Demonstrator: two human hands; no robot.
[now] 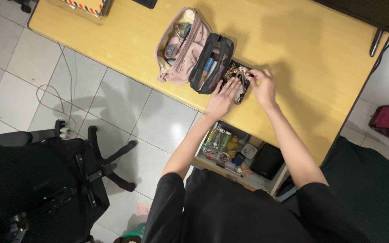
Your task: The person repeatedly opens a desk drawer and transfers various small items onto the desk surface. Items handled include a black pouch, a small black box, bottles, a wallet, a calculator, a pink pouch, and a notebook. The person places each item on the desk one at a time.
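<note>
A small black tray (pixel 244 92) with gold-coloured trinkets lies near the front edge of the yellow wooden desk (pixel 307 49). My left hand (pixel 223 98) rests flat on the tray's left part, fingers spread. My right hand (pixel 263 85) is at the tray's right end, its fingertips pinched on a small item there. Just left of the tray stand a black mesh pouch (pixel 211 63) holding pens and an open pink pouch (pixel 181 47) with small items inside.
Under the desk an open shelf (pixel 237 155) holds small bottles and a black box. A black office chair (pixel 46 180) stands on the tiled floor at the left. A dark monitor (pixel 374 13) sits at the desk's far right. Cables trail across the floor.
</note>
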